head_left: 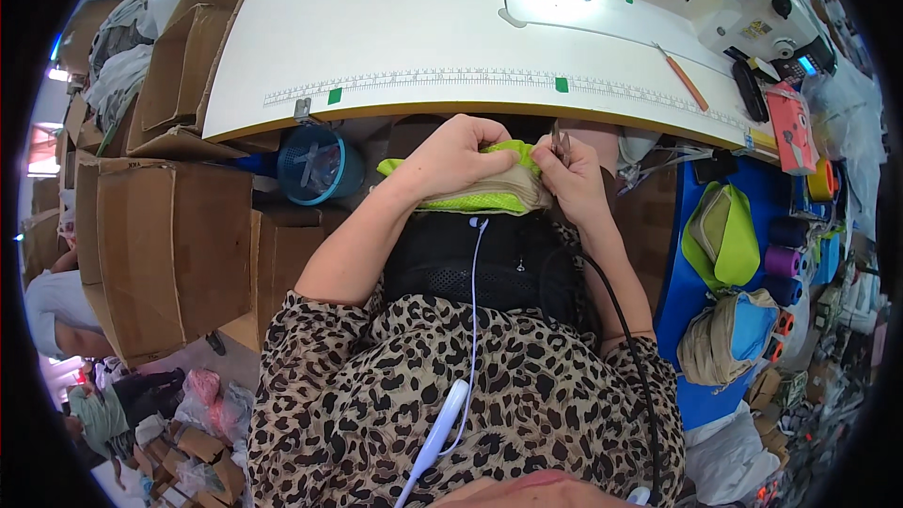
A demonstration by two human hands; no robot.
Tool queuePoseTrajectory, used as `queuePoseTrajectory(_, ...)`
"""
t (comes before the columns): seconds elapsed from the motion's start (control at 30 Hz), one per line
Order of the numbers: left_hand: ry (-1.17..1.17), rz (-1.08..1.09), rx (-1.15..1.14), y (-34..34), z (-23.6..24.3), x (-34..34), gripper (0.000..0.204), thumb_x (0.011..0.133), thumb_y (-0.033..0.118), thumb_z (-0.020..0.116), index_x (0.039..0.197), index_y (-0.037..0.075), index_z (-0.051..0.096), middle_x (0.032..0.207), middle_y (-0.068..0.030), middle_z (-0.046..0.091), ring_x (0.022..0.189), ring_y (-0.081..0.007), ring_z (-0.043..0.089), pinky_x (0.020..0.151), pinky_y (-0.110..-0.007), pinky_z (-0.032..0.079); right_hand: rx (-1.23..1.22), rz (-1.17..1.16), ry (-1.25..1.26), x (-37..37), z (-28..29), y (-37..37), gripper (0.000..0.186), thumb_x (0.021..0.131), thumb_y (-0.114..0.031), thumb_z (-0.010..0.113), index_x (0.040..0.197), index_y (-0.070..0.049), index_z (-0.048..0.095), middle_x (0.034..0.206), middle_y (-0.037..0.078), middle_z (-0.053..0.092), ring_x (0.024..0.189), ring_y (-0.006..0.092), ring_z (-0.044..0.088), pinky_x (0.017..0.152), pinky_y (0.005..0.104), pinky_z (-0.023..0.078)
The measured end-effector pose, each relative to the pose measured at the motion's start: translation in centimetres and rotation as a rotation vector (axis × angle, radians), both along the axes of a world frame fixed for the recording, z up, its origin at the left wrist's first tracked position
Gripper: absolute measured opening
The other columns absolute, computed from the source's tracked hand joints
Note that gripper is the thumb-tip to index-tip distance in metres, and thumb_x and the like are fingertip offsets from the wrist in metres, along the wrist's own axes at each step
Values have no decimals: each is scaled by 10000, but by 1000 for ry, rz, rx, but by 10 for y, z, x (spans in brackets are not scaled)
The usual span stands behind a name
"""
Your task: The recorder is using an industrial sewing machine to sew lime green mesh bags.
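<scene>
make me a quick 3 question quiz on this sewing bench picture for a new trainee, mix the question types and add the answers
1. True or false: the left hand is gripping the green and beige fabric.
2. Which of these lies on the white table?
a) the purple thread spool
b) the orange-handled tool
c) the blue basket
3. Fill in the blank: the small metal tool is in the ____ hand.

Key
1. True
2. b
3. right
</scene>
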State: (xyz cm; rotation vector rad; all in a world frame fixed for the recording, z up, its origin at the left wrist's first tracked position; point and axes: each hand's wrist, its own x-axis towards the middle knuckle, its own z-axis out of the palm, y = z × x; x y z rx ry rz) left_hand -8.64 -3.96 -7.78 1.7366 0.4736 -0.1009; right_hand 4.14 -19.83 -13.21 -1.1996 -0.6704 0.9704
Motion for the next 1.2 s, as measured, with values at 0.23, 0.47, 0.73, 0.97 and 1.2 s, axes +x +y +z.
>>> queuePoseTrajectory(0.23, -58, 70, -90, 1, -7, -5, 198, 860, 178, 711, 862, -15, 665, 689, 30, 580, 643, -34, 480, 585, -225, 417, -22, -74, 2, 5, -4, 0, 161, 938, -157, 640, 859, -17, 646, 679, -87, 530, 601, -24, 415, 518, 174, 322)
queuePoseTrajectory(0.47, -76, 93, -386, 7, -9, -7, 184, 835, 92, 733, 974, -20, 687, 822, -9, 676, 753, -46, 581, 703, -217, 486, -19, -28, -67, 19, 17, -3, 137, 916, -129, 651, 871, 0, 649, 694, -68, 541, 641, -3, 441, 564, 189, 360)
queuePoseTrajectory(0.73, -151, 55, -380, -4, -5, -2, 243, 848, 70, 716, 1069, -19, 669, 929, -34, 693, 778, -63, 604, 725, -227, 502, -71, 38, -343, 18, 13, -3, 52, 897, -49, 643, 884, -4, 621, 754, -68, 504, 676, 17, 425, 594, 184, 335)
queuePoseTrajectory(0.97, -135, 134, -569, -5, -6, 4, 264, 853, 43, 698, 1104, -28, 654, 994, -72, 702, 844, -98, 645, 770, -240, 529, 171, -316, -315, 18, 19, -11, 317, 844, 4, 662, 1151, -45, 598, 867, -30, 502, 741, 38, 478, 621, 184, 386)
queuePoseTrajectory(1.2, -109, 120, -642, -3, -4, 2, 254, 834, 24, 709, 1081, -22, 670, 984, -67, 707, 837, -91, 648, 768, -239, 530, 136, -70, -798, 22, 36, -15, 313, 722, 70, 648, 1010, -51, 671, 770, 29, 516, 633, 102, 544, 565, 221, 422)
